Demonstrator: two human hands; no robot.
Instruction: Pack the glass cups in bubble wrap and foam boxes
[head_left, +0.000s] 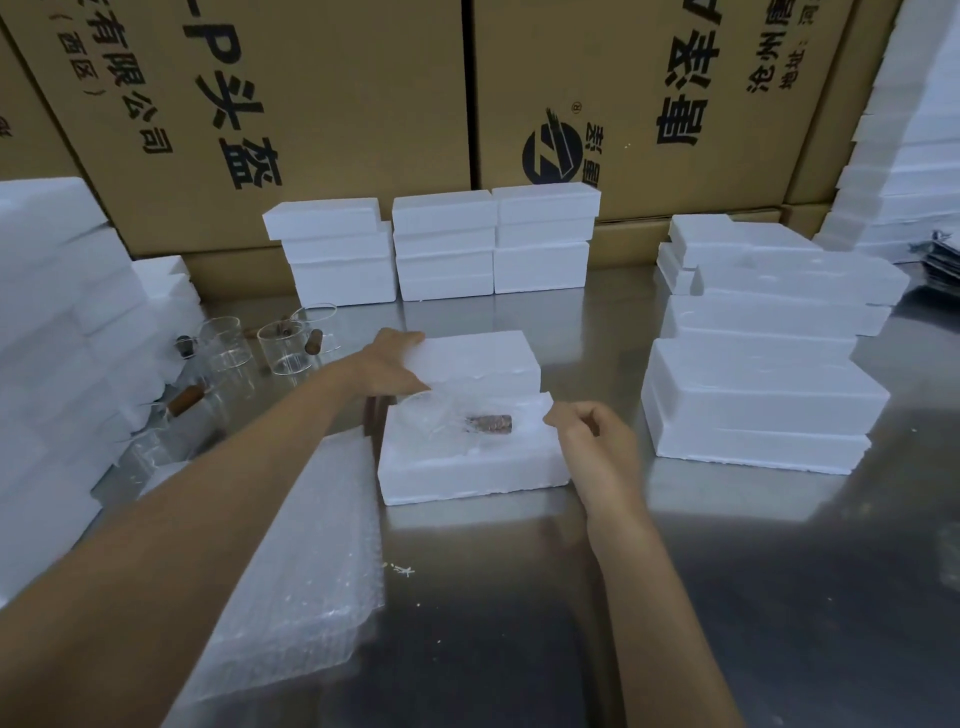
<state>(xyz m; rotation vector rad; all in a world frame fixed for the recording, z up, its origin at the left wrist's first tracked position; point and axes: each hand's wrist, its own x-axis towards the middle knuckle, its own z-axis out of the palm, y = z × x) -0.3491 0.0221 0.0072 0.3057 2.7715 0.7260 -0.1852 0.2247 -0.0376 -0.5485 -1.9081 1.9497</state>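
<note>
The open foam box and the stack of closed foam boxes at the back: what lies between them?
In the head view, a foam lid held by the left hand, then bare steel table.
</note>
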